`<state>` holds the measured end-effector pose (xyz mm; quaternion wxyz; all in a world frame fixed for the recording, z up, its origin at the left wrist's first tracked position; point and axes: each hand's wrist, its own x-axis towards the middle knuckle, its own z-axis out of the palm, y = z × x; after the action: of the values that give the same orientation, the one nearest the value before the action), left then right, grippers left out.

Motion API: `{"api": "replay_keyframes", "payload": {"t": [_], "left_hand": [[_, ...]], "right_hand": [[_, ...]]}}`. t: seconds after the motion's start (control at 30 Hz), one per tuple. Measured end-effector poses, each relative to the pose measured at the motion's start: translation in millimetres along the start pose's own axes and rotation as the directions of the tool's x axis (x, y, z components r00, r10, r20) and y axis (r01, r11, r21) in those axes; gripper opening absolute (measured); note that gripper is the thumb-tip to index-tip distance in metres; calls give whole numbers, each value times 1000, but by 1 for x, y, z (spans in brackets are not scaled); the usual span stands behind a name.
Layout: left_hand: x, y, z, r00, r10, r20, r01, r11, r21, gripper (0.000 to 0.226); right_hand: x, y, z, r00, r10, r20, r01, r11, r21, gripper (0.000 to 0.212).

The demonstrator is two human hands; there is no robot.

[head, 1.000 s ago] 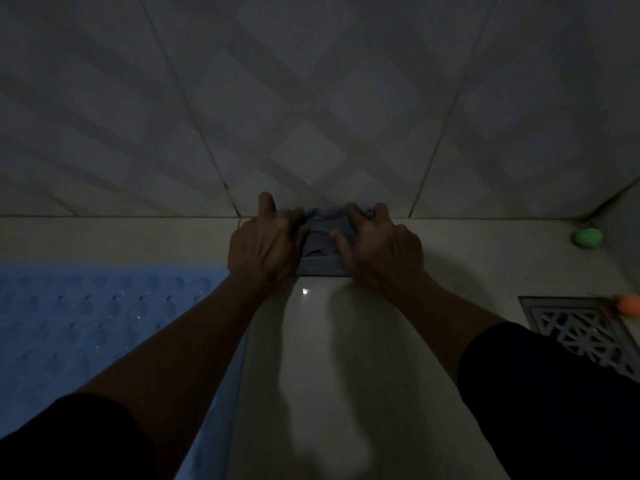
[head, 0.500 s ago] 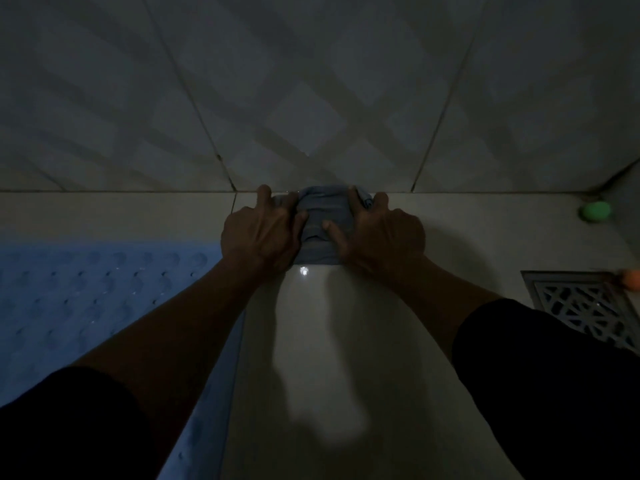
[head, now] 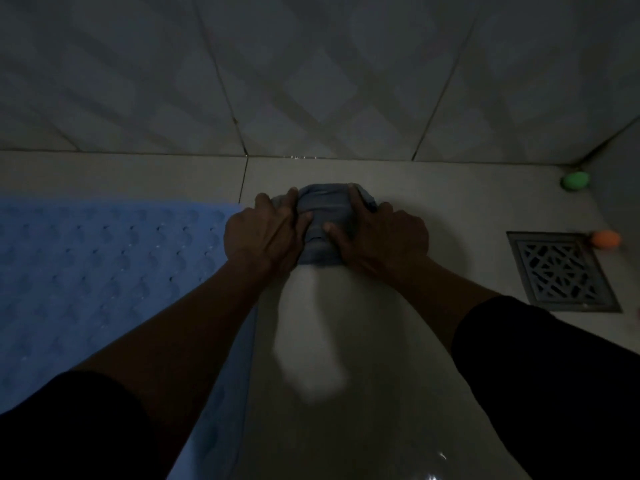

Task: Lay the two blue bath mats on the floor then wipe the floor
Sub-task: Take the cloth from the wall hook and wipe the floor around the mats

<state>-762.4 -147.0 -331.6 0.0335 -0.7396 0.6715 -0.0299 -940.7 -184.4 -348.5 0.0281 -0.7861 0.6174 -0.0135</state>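
Both hands, left (head: 266,233) and right (head: 377,237), press flat on the cloth (head: 323,220), grip clamped along its sides to bear down evenly. Cloth sits on the floor (head: 433,202) near the wall edge. One mat (head: 104,271) lies at the floor's left.

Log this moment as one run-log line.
phase: wiping floor | hands: left hand and right hand pressing folded blue-grey cloth on tile | bumpy blue rubber bath mat: laid flat, left of cloth

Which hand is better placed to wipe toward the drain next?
Right. The right hand presses the cloth on the side nearer the drain; the left hand sits by the mat.
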Motion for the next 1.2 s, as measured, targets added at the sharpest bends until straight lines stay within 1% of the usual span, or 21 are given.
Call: {"api": "replay_keyframes", "payload": {"t": [0.07,0.13,0.27,0.33,0.43,0.57,0.73,0.87,0.93,1.07,1.13,1.2], "left_hand": [[-12,0,-1,999,-11,36,12,1000,-19,70],[-26,-1,1,997,18,69,-17,1000,-12,73],[-52,-2,-2,994,-26,103,38,993,-112,67],[-72,1,-6,992,-9,129,27,989,-142,66],[-94,1,-6,995,-17,103,24,997,-71,68],[-121,9,-8,995,-46,94,43,999,29,68],[-172,17,-9,990,-98,97,93,994,50,65],[-219,24,-11,984,-131,117,124,990,63,67],[-240,26,-13,982,-145,124,135,987,83,67],[-281,34,-19,969,-180,168,162,980,114,68],[-306,42,-25,955,-192,225,171,979,109,70],[-331,45,-32,935,-228,271,208,973,100,72]], "right_hand": [[-15,-2,-1,1000,3,4,-3,1000,-4,89],[-29,-6,-3,1000,10,17,-10,1000,-18,89],[-61,-14,-8,998,37,47,-37,999,-8,89],[-84,-15,-10,996,59,62,-59,998,1,89],[-102,-17,-8,997,57,43,-57,998,14,91],[-126,-16,-1,997,33,76,-34,999,15,96],[-170,-15,-2,993,-32,113,22,996,86,94],[-210,-18,-3,979,-60,196,38,992,116,92],[-231,-19,-2,982,-63,178,37,989,146,92],[-276,-19,-3,988,-82,129,54,977,205,93],[-298,-16,-8,983,-86,162,49,974,221,92],[-318,-17,-13,970,-120,213,66,967,247,92]]}}
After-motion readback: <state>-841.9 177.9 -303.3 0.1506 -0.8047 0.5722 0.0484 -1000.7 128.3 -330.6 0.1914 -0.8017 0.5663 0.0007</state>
